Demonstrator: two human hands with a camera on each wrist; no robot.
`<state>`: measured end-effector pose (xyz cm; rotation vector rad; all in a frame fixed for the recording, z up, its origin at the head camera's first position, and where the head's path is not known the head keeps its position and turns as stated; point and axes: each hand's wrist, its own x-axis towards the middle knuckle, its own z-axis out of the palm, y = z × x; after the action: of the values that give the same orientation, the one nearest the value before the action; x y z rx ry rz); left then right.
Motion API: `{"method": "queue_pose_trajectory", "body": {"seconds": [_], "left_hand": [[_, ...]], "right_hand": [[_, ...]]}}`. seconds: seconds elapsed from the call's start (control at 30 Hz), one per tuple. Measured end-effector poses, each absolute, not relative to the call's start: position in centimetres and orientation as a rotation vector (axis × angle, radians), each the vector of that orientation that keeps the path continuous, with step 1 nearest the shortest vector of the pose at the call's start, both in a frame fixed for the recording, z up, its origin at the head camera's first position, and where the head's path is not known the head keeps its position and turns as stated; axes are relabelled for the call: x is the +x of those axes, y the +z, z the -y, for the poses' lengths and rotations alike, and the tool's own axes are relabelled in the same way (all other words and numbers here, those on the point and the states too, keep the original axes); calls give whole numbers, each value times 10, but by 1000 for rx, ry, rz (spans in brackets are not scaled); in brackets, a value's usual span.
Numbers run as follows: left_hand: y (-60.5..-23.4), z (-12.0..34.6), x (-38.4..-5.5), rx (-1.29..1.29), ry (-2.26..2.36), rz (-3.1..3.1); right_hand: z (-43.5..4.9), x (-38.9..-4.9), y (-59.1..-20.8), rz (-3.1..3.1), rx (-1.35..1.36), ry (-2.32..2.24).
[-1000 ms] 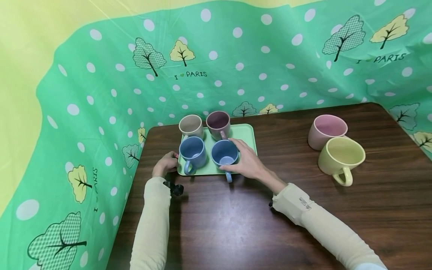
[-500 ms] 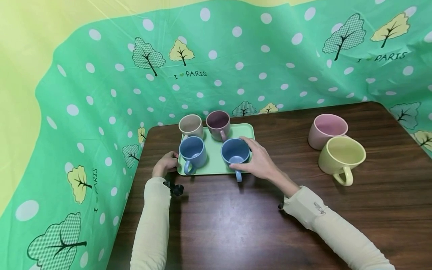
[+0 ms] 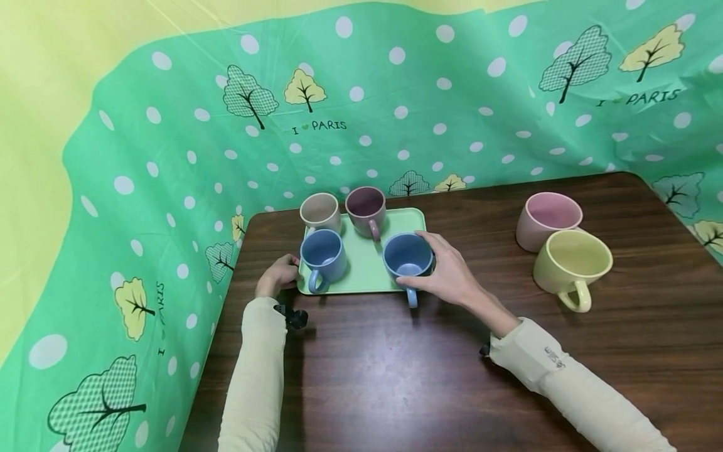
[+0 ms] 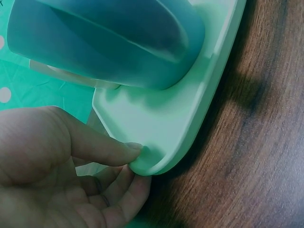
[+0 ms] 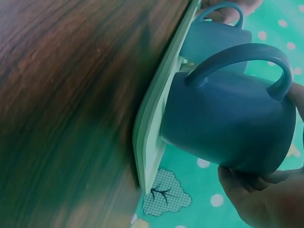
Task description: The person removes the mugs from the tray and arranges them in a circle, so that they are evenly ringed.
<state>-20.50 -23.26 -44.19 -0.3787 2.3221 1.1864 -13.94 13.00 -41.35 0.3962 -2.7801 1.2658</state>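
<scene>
A light green tray (image 3: 363, 274) lies on the table with several mugs on it. My left hand (image 3: 278, 274) pinches its near left corner, the thumb (image 4: 111, 151) over the rim and the other fingers curled below. Around the right-hand blue mug (image 3: 408, 256), my right hand (image 3: 449, 271) holds the side by the rim; the mug's handle points toward me. In the right wrist view this mug's base is at the tray surface. Another blue mug (image 3: 323, 256) stands at the tray's left front. Behind it are a beige mug (image 3: 321, 213) and a purple mug (image 3: 366, 213).
On the right of the table a pink mug (image 3: 531, 229) stands just behind a yellow mug (image 3: 556, 270). The dark wooden table (image 3: 367, 370) extends in front of the tray. A green patterned cloth (image 3: 418, 113) hangs behind and to the left.
My right hand has moved the blue mug rightward across the tray, away from the other blue mug. The left hand stays at the tray's corner.
</scene>
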Motion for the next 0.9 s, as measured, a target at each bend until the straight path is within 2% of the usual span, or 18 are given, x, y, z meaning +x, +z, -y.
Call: {"method": "queue_pose_trajectory", "body": {"seconds": [0.9], "left_hand": [[-441, 233, -205, -374, 1174, -2324]], "right_hand": [[-157, -128, -410, 2810, 297, 1198]]}}
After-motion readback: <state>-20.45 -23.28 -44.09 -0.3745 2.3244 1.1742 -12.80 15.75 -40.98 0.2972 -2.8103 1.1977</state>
